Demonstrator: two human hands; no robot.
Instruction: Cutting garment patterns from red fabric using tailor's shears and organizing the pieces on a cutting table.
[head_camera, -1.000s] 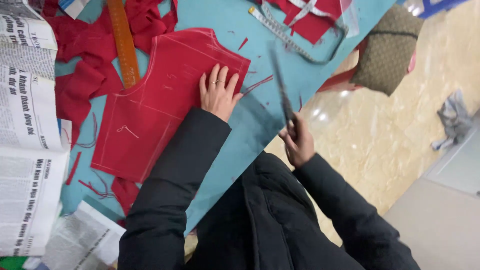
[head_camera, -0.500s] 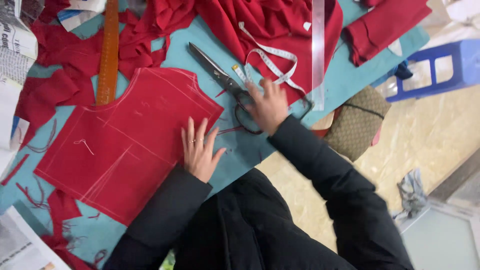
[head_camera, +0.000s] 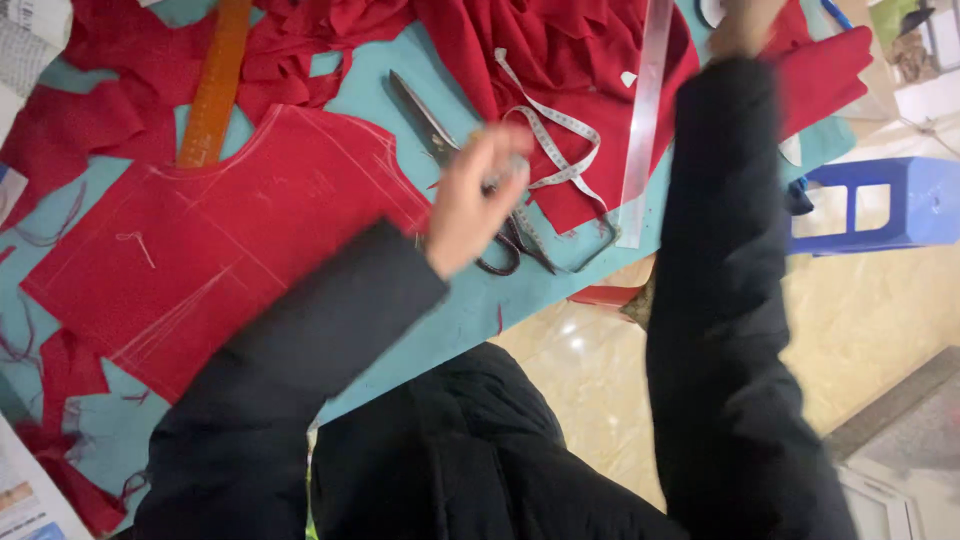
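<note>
The left hand (head_camera: 470, 205) hangs blurred over one pair of dark scissors (head_camera: 455, 160) that lies on the teal table (head_camera: 470, 310), its blades pointing up and left, its loops near the table's edge. The fingers are loosely curled, and I cannot tell whether they touch the scissors or hold anything. The right hand (head_camera: 745, 22) reaches to the far top edge of the view, over red cloth; it is blurred and partly cut off, so its fingers cannot be judged. One cut red fabric piece (head_camera: 220, 240) with chalk lines lies flat to the left. One white tape measure (head_camera: 550, 135) curls just beside the scissors, one clear ruler (head_camera: 645, 120) lies to its right, and one orange ruler (head_camera: 215, 85) sits at the upper left
</note>
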